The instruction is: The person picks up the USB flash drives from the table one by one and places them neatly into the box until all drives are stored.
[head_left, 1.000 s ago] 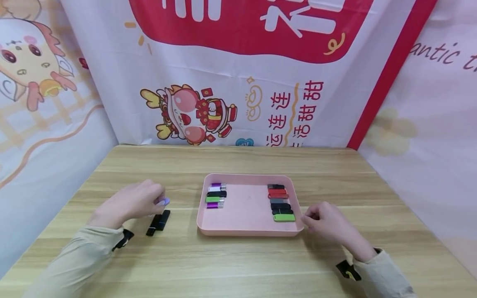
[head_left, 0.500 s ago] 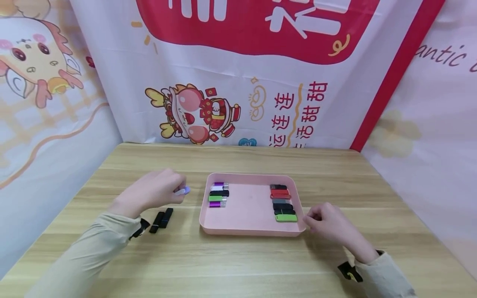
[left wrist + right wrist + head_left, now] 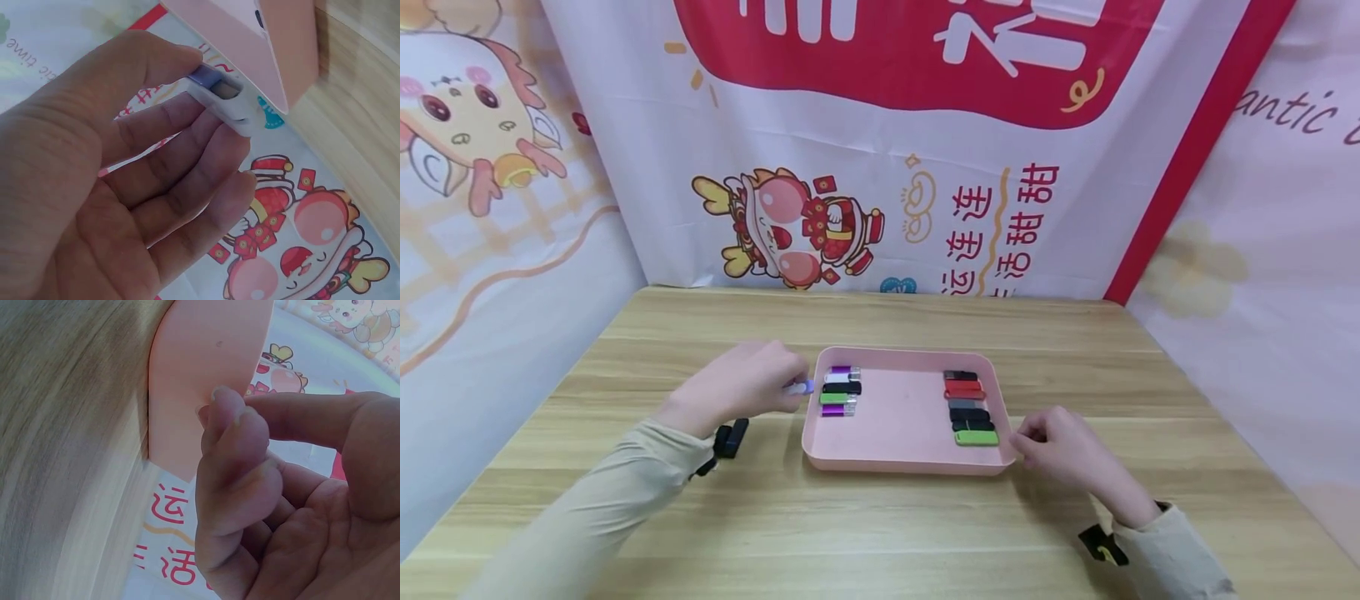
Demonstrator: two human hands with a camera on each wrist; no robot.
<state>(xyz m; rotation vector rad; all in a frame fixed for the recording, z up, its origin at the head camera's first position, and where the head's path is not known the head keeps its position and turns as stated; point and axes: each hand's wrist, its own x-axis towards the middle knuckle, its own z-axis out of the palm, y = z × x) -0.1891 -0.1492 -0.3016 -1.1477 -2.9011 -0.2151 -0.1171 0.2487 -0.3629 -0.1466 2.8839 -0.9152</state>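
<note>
My left hand pinches a white and lavender USB flash drive between thumb and fingers, at the left wall of the pink tray. In the tray, a column of several flash drives lies along the left side, with a purple one nearest me. Another column stands at the right side, ending in a green flash drive. My right hand grips the tray's right edge near the front corner with thumb and curled fingers. Its fingertips partly hide the wall in the right wrist view.
Two black flash drives lie on the wooden table left of the tray, partly behind my left wrist. Printed cloth stands behind the table and along both sides.
My left hand has carried the white and lavender flash drive rightward, from above the black flash drives to the tray's left wall. My right hand stays at the tray's edge.
</note>
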